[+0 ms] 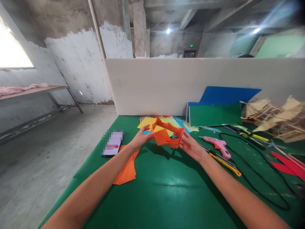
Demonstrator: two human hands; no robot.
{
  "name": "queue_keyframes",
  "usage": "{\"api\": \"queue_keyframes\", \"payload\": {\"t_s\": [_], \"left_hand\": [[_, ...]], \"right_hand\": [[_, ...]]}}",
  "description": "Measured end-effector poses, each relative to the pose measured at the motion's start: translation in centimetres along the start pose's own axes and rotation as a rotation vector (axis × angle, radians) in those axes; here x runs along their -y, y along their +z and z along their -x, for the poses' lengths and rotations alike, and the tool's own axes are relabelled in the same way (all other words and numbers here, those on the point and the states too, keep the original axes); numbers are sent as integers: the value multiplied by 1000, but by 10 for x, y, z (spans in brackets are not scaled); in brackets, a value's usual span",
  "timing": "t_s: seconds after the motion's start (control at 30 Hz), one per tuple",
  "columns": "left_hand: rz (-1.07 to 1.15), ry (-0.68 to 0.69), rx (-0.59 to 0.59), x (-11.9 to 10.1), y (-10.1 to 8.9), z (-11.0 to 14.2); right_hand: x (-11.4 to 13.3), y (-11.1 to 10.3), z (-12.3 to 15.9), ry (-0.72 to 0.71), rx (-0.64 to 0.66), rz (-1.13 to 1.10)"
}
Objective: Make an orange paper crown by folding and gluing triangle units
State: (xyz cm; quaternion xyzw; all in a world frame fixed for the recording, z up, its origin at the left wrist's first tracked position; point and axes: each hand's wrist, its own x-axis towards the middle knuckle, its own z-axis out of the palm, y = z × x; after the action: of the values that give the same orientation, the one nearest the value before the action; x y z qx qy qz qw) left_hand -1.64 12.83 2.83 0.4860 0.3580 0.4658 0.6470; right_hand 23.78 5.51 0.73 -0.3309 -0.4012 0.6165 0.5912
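Between my two hands, raised over the table, is an orange folded-paper ring (164, 136) with pointed edges and an open middle. My left hand (143, 136) grips its left side, thumb toward me. At the ring's right end, my right hand (190, 146) pinches the paper, some fingertips hidden behind it. Orange paper sheets (127, 170) lie in a loose stack below my left forearm. Just beyond the ring rests a pile of coloured paper (145, 122) in yellow, blue, red and pale green.
A phone (113, 143) lies at the green table's (166, 200) left edge. On the right are a pink glue gun (220, 146) with a black cord, a yellow cutter (225, 163), red strips (289, 165) and wooden stick models (281, 117). A white panel (154, 86) stands behind.
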Motion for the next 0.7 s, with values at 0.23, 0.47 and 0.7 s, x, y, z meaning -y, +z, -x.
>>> {"api": "queue_keyframes", "payload": {"t_s": [0.23, 0.47, 0.7], "left_hand": [[378, -151, -25, 0, 6, -10], [504, -227, 63, 9, 28, 9], [518, -248, -60, 15, 35, -5]], "right_hand": [[-4, 2, -12, 6, -118, -138], [-5, 8, -11, -73, -143, -165], [-2, 11, -10, -58, -121, -269]]}}
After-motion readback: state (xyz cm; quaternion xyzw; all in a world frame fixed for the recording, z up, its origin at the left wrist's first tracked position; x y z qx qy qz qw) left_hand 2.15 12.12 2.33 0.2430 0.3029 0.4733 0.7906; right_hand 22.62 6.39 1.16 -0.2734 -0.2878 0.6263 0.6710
